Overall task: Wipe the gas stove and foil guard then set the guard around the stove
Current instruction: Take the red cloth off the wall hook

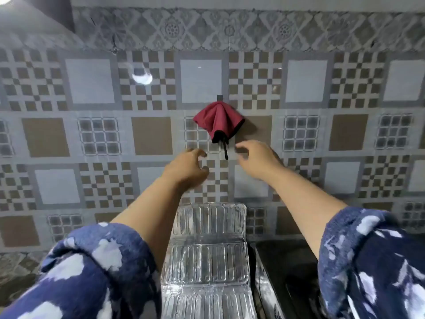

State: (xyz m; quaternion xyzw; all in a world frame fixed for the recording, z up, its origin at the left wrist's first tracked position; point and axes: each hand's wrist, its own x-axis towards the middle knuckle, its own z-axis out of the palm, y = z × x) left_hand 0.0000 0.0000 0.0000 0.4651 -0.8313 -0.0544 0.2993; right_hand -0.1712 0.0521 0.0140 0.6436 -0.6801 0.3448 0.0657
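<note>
Both hands are raised toward a red cloth that hangs bunched from a small hook on the patterned tile wall, a black cord dangling from its lower edge. The main risk, as I judge it, is a careless tug: pulling the cloth sideways rather than lifting it off could strain the hook, or drop the cloth onto the foil guard below. A second risk is the sleeves. The loose blue patterned sleeve of the left arm hangs just beside the guard and could brush it out of place or dent the thin foil as the arms come down.

The left hand hovers below and to the left of the cloth, fingers curled and apart, its grip spread and holding nothing. The right hand hovers below and to the right, fingers loosely bent, grip likewise spread and empty. Neither touches the cloth. Both forearms are extended up and forward, bare to the pushed-back sleeves.

The foil guard stands folded against the wall between the arms, ribbed panels facing the camera, not set around anything. The gas stove shows only as a dark surface just right of the guard, toward the near right corner of the table; most of it is out of view.
</note>
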